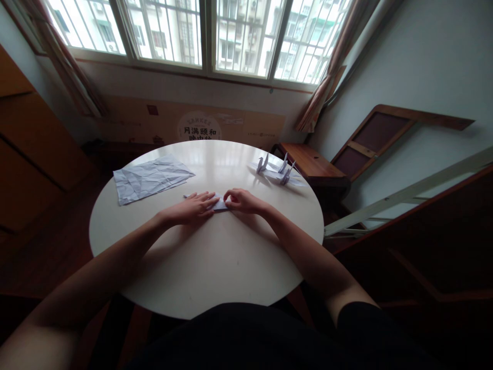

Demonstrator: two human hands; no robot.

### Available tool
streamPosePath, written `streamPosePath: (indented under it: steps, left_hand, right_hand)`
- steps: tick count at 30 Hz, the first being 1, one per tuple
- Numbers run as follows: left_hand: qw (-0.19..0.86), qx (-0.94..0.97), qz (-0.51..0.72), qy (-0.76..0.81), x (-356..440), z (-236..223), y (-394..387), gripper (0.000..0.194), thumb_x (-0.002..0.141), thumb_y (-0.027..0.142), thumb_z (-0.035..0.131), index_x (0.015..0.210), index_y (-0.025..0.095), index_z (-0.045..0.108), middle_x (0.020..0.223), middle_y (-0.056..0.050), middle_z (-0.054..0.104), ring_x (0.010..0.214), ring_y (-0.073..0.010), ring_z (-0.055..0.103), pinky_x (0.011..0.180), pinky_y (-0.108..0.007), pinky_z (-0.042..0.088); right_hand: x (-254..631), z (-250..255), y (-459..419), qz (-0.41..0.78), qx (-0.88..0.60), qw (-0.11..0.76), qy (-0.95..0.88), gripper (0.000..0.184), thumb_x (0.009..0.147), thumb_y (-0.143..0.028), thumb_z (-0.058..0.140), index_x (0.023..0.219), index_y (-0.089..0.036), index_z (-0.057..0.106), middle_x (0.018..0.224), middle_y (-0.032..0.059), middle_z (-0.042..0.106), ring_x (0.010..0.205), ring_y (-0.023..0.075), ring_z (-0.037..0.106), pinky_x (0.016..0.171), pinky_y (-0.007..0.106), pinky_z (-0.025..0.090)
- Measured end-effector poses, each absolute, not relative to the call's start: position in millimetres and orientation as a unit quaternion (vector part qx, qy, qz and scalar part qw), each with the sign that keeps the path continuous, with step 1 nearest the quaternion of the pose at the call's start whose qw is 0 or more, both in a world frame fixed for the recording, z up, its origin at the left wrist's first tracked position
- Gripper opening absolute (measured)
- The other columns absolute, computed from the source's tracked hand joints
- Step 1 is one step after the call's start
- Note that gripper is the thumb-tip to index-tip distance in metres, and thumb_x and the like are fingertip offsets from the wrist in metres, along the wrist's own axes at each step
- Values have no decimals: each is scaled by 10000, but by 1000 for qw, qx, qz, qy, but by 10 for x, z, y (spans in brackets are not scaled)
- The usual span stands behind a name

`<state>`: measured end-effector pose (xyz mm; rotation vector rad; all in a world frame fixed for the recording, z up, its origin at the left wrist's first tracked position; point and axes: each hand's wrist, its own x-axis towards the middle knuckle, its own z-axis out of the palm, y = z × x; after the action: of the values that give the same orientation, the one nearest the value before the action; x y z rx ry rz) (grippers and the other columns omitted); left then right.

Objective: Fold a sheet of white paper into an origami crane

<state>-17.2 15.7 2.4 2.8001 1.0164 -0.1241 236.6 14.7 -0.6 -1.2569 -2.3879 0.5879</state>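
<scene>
A small piece of folded white paper lies on the round white table, partly hidden under both hands. My left hand rests flat over its left side with the fingers stretched out. At the paper's right end, my right hand has curled fingers, thumb and forefinger closed at the edge. To the right and farther back stand several folded paper cranes, with flat paper around their bases. On the left of the table lies a stack of creased white sheets.
Beyond the table is a window with bars and curtains, above a large printed cardboard panel. A wooden stool or low table stands at the right, near a pale metal frame. Wooden cabinets line the left.
</scene>
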Motion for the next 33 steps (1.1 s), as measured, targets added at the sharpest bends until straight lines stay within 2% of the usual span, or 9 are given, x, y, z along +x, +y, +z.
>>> streamPosePath:
  steps: [26,33]
  left_hand:
    - [73,935,-55,343,-159,58,141,605,1105,415,321,1652,178,222,1684,-175,210,1567,-317,193,1235,-537,174]
    - [70,937,-46,338,-178,7,172,609,1108,467,284,1655,207,222,1686,-158,221,1566,-313,196,1235,-520,174]
  right_hand:
    - [2366,-2,140,205,-444,187,-852,155,884,-212,656,1021,-169,712,777,-25,551,734,116,497,743,249,355]
    - [2362,-2,138,206,-447,186,-851,167,895,-221,647,1036,-158,711,786,-17,543,739,121,501,755,256,361]
